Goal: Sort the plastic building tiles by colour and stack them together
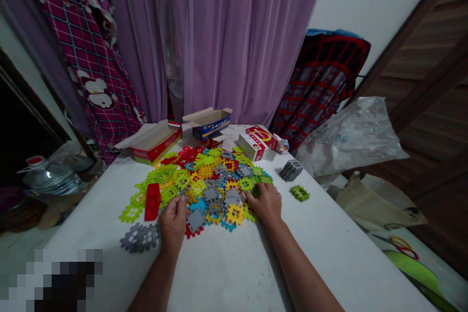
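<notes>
A heap of flat, toothed plastic interlocking tiles (214, 195) in green, yellow, red, blue and grey lies on the white table (223, 273). At its near left edge is my left hand (172, 224), its thumb and fingers pinched together; what they hold is hidden. Beside that hand are several grey tiles (137, 238) and a red plastic block (152, 202). My right hand (266, 201) rests at the heap's right side, thumb and fingers curled round a green tile (256, 190) that is partly covered.
Opened boxes, red (161, 146), blue (212, 126) and red-and-white (252, 147), stand along the back. A stack of grey tiles (291, 170) and a small green stack (300, 193) sit to the right. Beyond the right edge are a plastic bag (354, 136) and scissors (404, 247).
</notes>
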Available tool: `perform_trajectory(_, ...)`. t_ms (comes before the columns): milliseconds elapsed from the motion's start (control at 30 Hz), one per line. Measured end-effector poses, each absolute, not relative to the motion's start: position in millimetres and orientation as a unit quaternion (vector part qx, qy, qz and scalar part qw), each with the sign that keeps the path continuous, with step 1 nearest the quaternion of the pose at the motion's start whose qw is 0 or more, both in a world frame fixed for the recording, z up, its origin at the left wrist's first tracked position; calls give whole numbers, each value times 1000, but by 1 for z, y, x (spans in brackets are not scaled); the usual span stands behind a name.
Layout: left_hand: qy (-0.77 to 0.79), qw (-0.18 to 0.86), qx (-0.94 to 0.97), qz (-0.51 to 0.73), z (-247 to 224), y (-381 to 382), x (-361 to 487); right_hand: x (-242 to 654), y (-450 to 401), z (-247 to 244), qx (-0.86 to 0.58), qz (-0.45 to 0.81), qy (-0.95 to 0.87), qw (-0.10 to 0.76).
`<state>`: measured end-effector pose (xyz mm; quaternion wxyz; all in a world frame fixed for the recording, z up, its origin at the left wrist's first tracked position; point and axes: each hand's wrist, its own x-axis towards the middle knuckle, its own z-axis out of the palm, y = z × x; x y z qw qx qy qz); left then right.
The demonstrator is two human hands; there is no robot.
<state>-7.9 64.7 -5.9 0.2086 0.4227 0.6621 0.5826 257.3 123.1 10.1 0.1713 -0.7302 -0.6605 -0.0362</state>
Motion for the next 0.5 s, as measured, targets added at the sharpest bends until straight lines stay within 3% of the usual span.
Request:
perform_trajectory(233, 662, 211, 422, 582, -5, 64, -6, 251, 127, 13, -729, -32, -666, 156)
perform_trajectory(500, 666, 209, 422, 578, -9, 64, -8, 270, 128, -2, -688, -45, -687, 230)
